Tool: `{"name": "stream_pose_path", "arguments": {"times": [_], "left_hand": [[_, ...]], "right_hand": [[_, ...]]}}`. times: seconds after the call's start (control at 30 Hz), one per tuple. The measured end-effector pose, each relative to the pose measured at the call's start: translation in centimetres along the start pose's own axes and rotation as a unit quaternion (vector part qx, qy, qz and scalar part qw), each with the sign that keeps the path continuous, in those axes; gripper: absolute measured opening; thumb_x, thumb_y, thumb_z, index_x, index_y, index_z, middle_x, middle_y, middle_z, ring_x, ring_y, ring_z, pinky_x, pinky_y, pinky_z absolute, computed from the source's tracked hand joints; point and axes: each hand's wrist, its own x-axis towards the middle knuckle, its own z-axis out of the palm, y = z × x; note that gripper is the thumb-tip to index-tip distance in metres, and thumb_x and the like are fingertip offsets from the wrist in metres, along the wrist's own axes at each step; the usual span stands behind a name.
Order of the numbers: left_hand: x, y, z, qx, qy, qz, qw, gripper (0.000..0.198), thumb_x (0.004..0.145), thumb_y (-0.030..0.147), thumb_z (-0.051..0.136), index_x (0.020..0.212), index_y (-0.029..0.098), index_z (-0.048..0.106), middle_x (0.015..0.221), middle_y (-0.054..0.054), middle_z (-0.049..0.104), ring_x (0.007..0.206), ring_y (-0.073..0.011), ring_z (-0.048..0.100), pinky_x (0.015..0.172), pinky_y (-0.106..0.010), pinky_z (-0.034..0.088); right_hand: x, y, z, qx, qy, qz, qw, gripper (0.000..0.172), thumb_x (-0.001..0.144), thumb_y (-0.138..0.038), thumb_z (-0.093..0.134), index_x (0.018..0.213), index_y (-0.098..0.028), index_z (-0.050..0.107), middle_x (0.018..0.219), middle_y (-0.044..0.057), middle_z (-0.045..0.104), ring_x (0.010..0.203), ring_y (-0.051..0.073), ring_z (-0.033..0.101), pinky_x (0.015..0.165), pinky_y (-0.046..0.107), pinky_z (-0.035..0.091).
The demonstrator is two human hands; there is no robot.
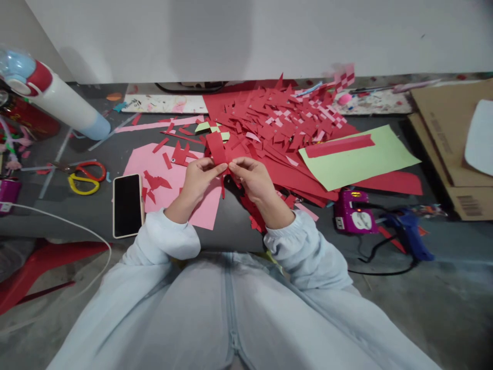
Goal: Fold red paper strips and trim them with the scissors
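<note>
My left hand (pixel 199 177) and my right hand (pixel 252 177) meet over the dark mat, fingers pinched together on a red paper strip piece (pixel 217 148) that sticks up between them. Just beyond my hands lies a big heap of red paper strips and scraps (pixel 277 123), some woven with pink. Under my left hand lies a pink paper sheet (pixel 154 172) with red offcuts on it. A phone (pixel 127 204) lies face up to the left of my left wrist.
Red-and-yellow scissors (pixel 85 176) lie at the left. A light green sheet (pixel 360 156) with a red strip lies right of the heap. A purple power socket (pixel 352 213), a blue glue gun (pixel 408 231), cardboard boxes (pixel 450 139) and a white bottle (pixel 61 100) surround the mat.
</note>
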Motion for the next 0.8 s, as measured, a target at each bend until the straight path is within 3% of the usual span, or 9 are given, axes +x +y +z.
{"name": "stream_pose_path", "arguments": {"times": [0.17, 0.3, 0.53, 0.8], "left_hand": [[0.05, -0.16, 0.14, -0.021, 0.004, 0.012, 1.0, 0.026, 0.063, 0.036, 0.084, 0.073, 0.016, 0.072, 0.072, -0.001, 0.068, 0.067, -0.0109, 0.06, 0.067, -0.025, 0.047], [0.27, -0.27, -0.15, 0.004, 0.016, 0.023, 1.0, 0.027, 0.063, 0.038, 0.085, 0.068, 0.016, 0.069, 0.068, 0.001, 0.065, 0.064, -0.01, 0.057, 0.063, -0.024, 0.046], [0.17, 0.2, -0.27, -0.014, -0.025, -0.04, 0.999, 0.035, 0.058, 0.039, 0.088, 0.061, 0.015, 0.063, 0.062, 0.001, 0.06, 0.061, -0.0105, 0.057, 0.061, -0.025, 0.048], [0.01, 0.19, 0.1, 0.0, 0.016, -0.009, 1.0, 0.029, 0.061, 0.035, 0.085, 0.065, 0.014, 0.065, 0.063, 0.001, 0.062, 0.062, -0.0099, 0.057, 0.062, -0.025, 0.046]], "right_hand": [[-0.01, 0.18, 0.07, 0.021, 0.019, 0.0, 1.0, 0.045, 0.049, -0.05, 0.089, 0.072, -0.02, 0.065, 0.054, -0.008, 0.052, 0.045, 0.004, 0.036, 0.045, 0.021, 0.026], [0.07, -0.13, -0.26, -0.017, -0.01, 0.015, 1.0, 0.045, 0.051, -0.051, 0.087, 0.073, -0.019, 0.066, 0.053, -0.007, 0.051, 0.046, 0.004, 0.035, 0.045, 0.022, 0.025], [0.08, -0.54, -0.41, -0.047, -0.022, 0.005, 0.999, 0.046, 0.053, -0.055, 0.085, 0.071, -0.018, 0.064, 0.051, -0.007, 0.049, 0.045, 0.004, 0.034, 0.045, 0.023, 0.023], [0.0, 0.08, 0.12, -0.018, 0.014, 0.002, 1.0, 0.049, 0.05, -0.057, 0.085, 0.072, -0.019, 0.062, 0.054, -0.007, 0.049, 0.046, 0.005, 0.035, 0.045, 0.022, 0.025]]}}
